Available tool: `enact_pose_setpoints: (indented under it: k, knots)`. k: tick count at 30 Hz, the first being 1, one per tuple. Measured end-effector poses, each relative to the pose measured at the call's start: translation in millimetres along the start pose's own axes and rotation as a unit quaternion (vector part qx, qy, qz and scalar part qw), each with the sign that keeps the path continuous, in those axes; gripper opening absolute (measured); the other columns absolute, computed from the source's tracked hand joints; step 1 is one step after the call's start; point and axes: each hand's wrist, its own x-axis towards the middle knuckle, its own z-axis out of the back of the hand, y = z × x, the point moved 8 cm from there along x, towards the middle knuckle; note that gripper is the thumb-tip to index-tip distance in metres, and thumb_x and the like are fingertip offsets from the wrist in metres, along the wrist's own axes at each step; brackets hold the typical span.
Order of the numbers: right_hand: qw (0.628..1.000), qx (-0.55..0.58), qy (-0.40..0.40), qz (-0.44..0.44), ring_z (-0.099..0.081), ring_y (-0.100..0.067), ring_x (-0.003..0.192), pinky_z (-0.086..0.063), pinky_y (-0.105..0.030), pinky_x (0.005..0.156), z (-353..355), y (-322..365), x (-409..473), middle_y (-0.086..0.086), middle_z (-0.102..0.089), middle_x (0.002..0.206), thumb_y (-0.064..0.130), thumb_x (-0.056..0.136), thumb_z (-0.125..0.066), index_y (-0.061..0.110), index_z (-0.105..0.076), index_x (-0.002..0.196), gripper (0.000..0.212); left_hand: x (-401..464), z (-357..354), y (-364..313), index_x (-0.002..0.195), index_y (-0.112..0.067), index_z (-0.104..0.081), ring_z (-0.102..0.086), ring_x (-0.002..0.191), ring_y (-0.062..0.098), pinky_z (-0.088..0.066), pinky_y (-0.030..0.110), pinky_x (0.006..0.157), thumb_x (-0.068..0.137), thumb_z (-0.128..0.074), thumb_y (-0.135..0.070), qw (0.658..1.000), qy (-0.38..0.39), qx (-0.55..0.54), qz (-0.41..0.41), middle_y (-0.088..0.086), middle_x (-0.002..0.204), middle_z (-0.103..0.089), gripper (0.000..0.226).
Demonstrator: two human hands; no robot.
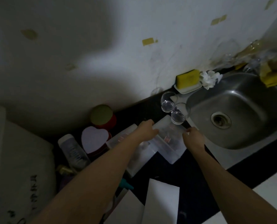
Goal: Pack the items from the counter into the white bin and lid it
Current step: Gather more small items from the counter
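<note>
Head view, looking down on a dark, glossy stone bench [188, 180] set against a pale wall [102, 50] that carries several scraps of yellowish tape [149, 41]. The room is dim, with shadow over the left half.

Centre: a translucent white plastic bin [170, 147] sits on the bench just left of a stainless-steel sink [241, 113]. The left hand [146, 129] grips the bin's far-left rim, fingers curled over the edge. The right hand [193, 137] holds the bin's right rim (the fingertips are hidden, so how tight the grip is cannot be told). Small pinkish items show faintly through the bin wall; their kind cannot be told.

Behind the bin: two clear drinking glasses [175, 110] stand close together at the sink's left edge. Further back, a yellow sponge [187, 78] lies in a white dish [188, 88], with a crumpled white cloth [209, 79] just beside it.

Left of the bin: a heart-shaped box with a pale lid and dark red sides [95, 142], a round red tin with an olive-green lid [102, 116] behind it, and a clear plastic bottle lying on its side [73, 151].

Near edge: a flat white rectangular sheet [162, 202] lies on the bench below the bin (whether it is the lid cannot be told). A large white bag with dark print [21, 175] fills the left margin. Crumpled yellow and clear wrappers [267, 65] lie behind the sink.
</note>
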Motion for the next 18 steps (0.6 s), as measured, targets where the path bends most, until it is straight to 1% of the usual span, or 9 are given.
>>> enact_pose_setpoints:
  k: [3, 6, 9, 11, 13, 15, 16, 17, 18]
  knots:
    - [0.998, -0.018, -0.011, 0.053, -0.056, -0.036, 0.102, -0.042, -0.035, 0.084, -4.8, 15.4, -1.4, -0.026, -0.062, 0.107, 0.006, 0.086, -0.049, -0.007, -0.06, 0.102, 0.023, 5.9, -4.8, 7.9, 0.137, -0.006, -0.038, -0.055, 0.11, 0.026, -0.047, 0.031, 0.084, 0.093, -0.052, -0.028, 1.0, -0.015, -0.011, 0.008, 0.016, 0.129, -0.05, 0.051]
    - [0.993, 0.02, -0.001, 0.12, -0.06, -0.033, 0.093, -0.048, -0.038, 0.079, -17.3, 47.8, -10.3, -0.023, -0.064, 0.097, 0.003, 0.086, -0.049, -0.008, -0.062, 0.097, 0.021, 2.4, 9.7, 25.9, 0.136, -0.009, -0.04, -0.056, 0.11, 0.025, -0.048, 0.032, 0.087, 0.094, -0.051, -0.024, 0.997, -0.059, -0.044, 0.019, 0.013, 0.127, -0.054, 0.047]
    - [0.98, 0.055, 0.015, 0.192, -0.06, -0.026, 0.092, -0.047, -0.033, 0.08, -33.1, 85.8, -25.6, -0.018, -0.064, 0.1, 0.005, 0.088, -0.048, -0.002, -0.063, 0.103, 0.023, -7.4, 38.0, 50.1, 0.13, -0.006, -0.047, -0.057, 0.105, 0.025, -0.044, 0.027, 0.08, 0.093, -0.049, -0.015, 0.994, -0.1, -0.034, 0.01, 0.015, 0.121, -0.058, 0.038]
    - [0.973, 0.067, 0.03, 0.219, -0.059, -0.023, 0.096, -0.045, -0.029, 0.081, -45.6, 108.1, -37.4, -0.016, -0.063, 0.106, 0.008, 0.089, -0.049, 0.002, -0.063, 0.107, 0.024, -18.4, 58.2, 72.5, 0.125, -0.003, -0.052, -0.058, 0.102, 0.027, -0.042, 0.024, 0.077, 0.091, -0.048, -0.009, 0.989, -0.144, -0.02, 0.016, 0.018, 0.116, -0.06, 0.035]
    - [0.966, 0.054, 0.049, 0.247, -0.057, -0.025, 0.101, -0.044, -0.03, 0.086, -62.8, 128.3, -51.0, -0.015, -0.06, 0.11, 0.01, 0.09, -0.049, 0.004, -0.063, 0.109, 0.025, -33.2, 73.9, 96.3, 0.119, -0.001, -0.056, -0.058, 0.098, 0.027, -0.042, 0.025, 0.079, 0.09, -0.048, -0.005, 0.982, -0.188, -0.021, 0.028, 0.016, 0.108, -0.062, 0.031]
    - [0.957, 0.048, 0.072, 0.277, -0.055, -0.026, 0.103, -0.044, -0.033, 0.089, -80.0, 145.8, -68.0, -0.014, -0.058, 0.113, 0.01, 0.091, -0.047, 0.004, -0.062, 0.111, 0.025, -49.8, 85.7, 121.6, 0.105, -0.006, -0.06, -0.056, 0.085, 0.02, -0.042, 0.027, 0.078, 0.09, -0.048, -0.005, 0.973, -0.222, -0.029, 0.049, 0.01, 0.094, -0.061, 0.02]
    - [0.951, 0.046, 0.088, 0.292, -0.055, -0.025, 0.102, -0.045, -0.034, 0.088, -89.1, 153.8, -77.4, -0.013, -0.057, 0.113, 0.01, 0.092, -0.046, 0.004, -0.061, 0.111, 0.025, -58.3, 91.2, 134.5, 0.1, -0.008, -0.061, -0.056, 0.083, 0.019, -0.042, 0.028, 0.077, 0.09, -0.049, -0.005, 0.969, -0.239, -0.024, 0.062, 0.01, 0.091, -0.06, 0.016]
    - [0.944, 0.043, 0.11, 0.307, -0.055, -0.024, 0.1, -0.046, -0.034, 0.086, -99.1, 161.4, -86.8, -0.013, -0.058, 0.111, 0.011, 0.093, -0.045, 0.003, -0.061, 0.11, 0.025, -67.0, 96.1, 147.8, 0.104, -0.005, -0.06, -0.057, 0.087, 0.024, -0.043, 0.03, 0.076, 0.09, -0.05, -0.007, 0.964, -0.254, -0.011, 0.084, 0.014, 0.096, -0.06, 0.017]
    - [0.937, 0.036, 0.138, 0.319, -0.057, -0.024, 0.098, -0.047, -0.034, 0.085, -110.9, 168.2, -96.4, -0.013, -0.059, 0.108, 0.011, 0.093, -0.044, 0.002, -0.061, 0.109, 0.024, -76.5, 100.0, 163.2, 0.114, -0.003, -0.057, -0.057, 0.095, 0.03, -0.043, 0.03, 0.076, 0.09, -0.052, -0.011, 0.957, -0.263, 0.006, 0.124, 0.019, 0.108, -0.058, 0.025]
